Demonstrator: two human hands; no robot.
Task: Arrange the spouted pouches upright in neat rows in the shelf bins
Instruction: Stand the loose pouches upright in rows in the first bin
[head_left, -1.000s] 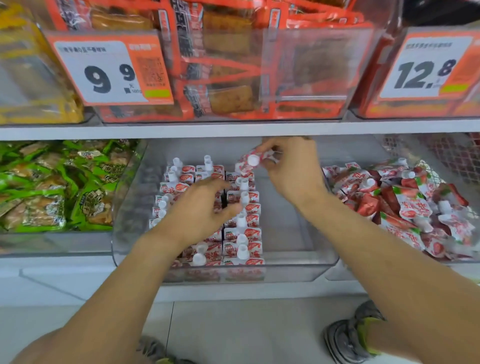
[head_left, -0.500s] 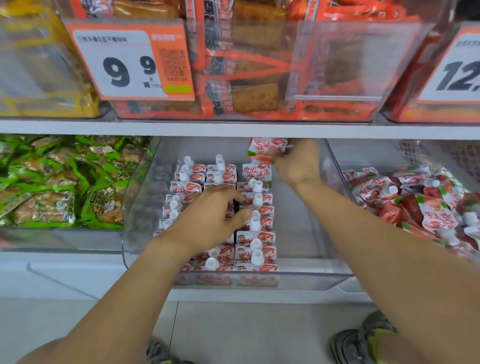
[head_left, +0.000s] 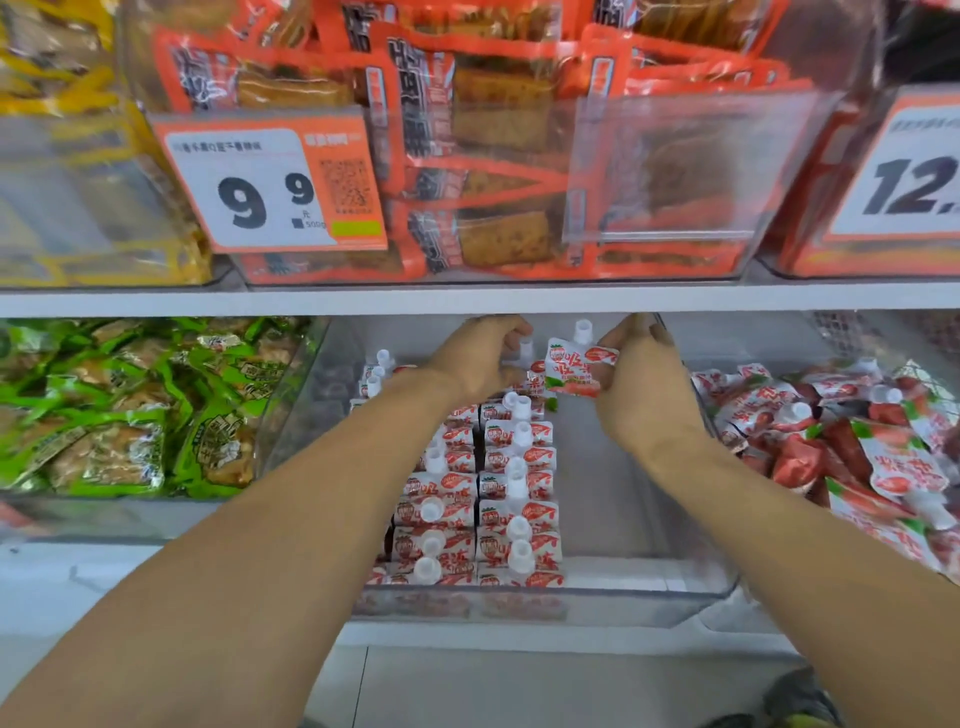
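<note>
A clear plastic bin (head_left: 649, 590) on the lower shelf holds red-and-white spouted pouches (head_left: 514, 499) standing upright in rows along its left half. My right hand (head_left: 641, 384) pinches one spouted pouch (head_left: 571, 366) upright above the back of the rows. My left hand (head_left: 480, 358) is at the bin's back, fingers curled around the white cap of a pouch there; what it grips is partly hidden. A loose heap of the same pouches (head_left: 852, 441) fills the bin to the right.
Green snack packs (head_left: 124, 410) fill the bin at left. The white shelf edge (head_left: 467, 299) runs just above my hands, with orange snack bags (head_left: 467, 156) and price tags (head_left: 270, 187) overhead. The right half of the clear bin holds no pouches. Floor tiles and a shoe (head_left: 800, 696) lie below.
My left hand has moved from the middle of the rows up to the back of the bin. The right hand's pouch now stands upright and sits lower, near the back row.
</note>
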